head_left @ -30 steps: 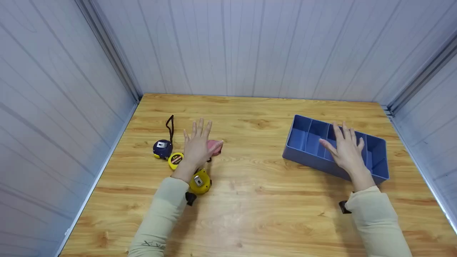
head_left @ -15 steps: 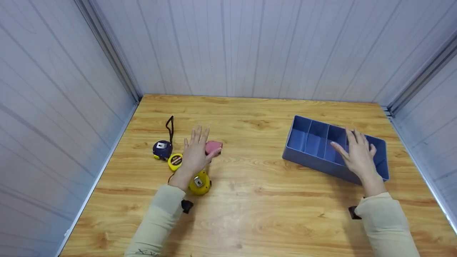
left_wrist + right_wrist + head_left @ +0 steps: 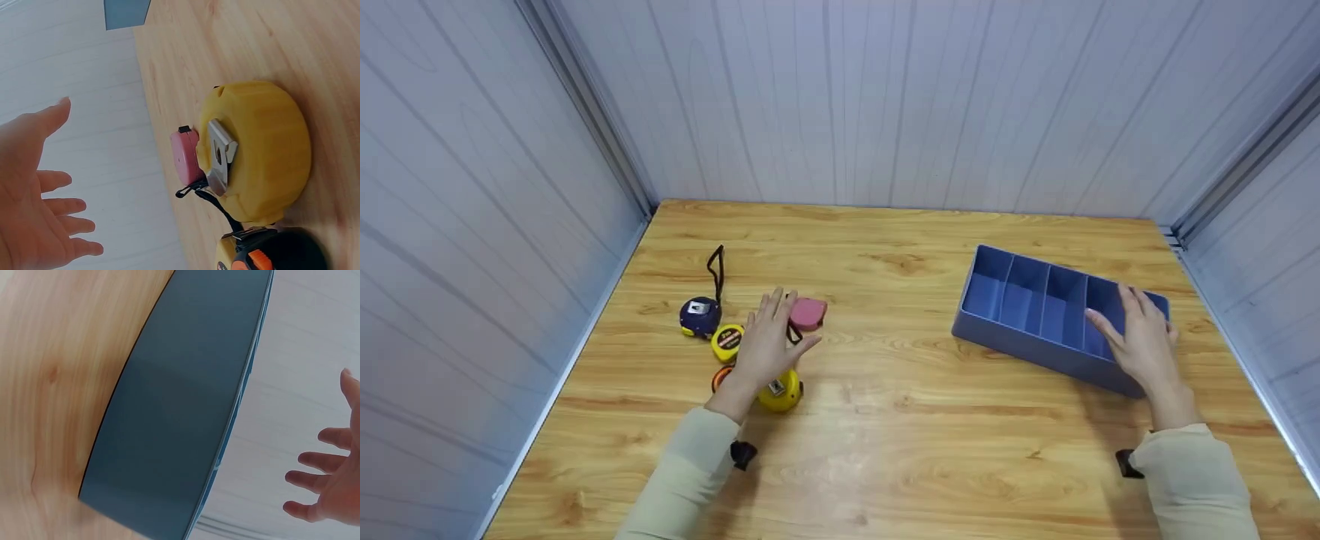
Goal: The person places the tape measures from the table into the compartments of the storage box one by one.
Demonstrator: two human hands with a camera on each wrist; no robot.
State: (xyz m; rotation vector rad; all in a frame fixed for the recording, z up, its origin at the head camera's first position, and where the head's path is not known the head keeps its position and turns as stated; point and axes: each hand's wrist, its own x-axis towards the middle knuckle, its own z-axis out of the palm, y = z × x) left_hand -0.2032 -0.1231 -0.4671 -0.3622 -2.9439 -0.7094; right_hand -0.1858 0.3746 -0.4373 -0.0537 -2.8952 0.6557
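My left hand (image 3: 765, 345) hovers over a group of tape measures, fingers extended and holding nothing. Partly beneath it lies a large yellow tape measure (image 3: 785, 394), whose metal clip (image 3: 220, 154) faces up in the left wrist view. Around it are a pink tape measure (image 3: 808, 313), a small yellow one (image 3: 727, 341), a dark blue one (image 3: 700, 316) with a black strap, and a black-and-orange one (image 3: 292, 253) mostly hidden by the wrist in the head view. My right hand (image 3: 1144, 349), fingers spread, is above the right end of a blue divided box (image 3: 1027, 345).
The box has several compartments split by thin dividers (image 3: 1045, 300). Pale panel walls (image 3: 870, 105) enclose the wooden table (image 3: 885, 450) at the back and both sides. A black strap piece (image 3: 742, 454) shows beneath the left sleeve.
Both hands have drawn back toward the near edge, the right one also shifting right along the box. More of the pink tape measure shows now. The box and tape measures stay in place.
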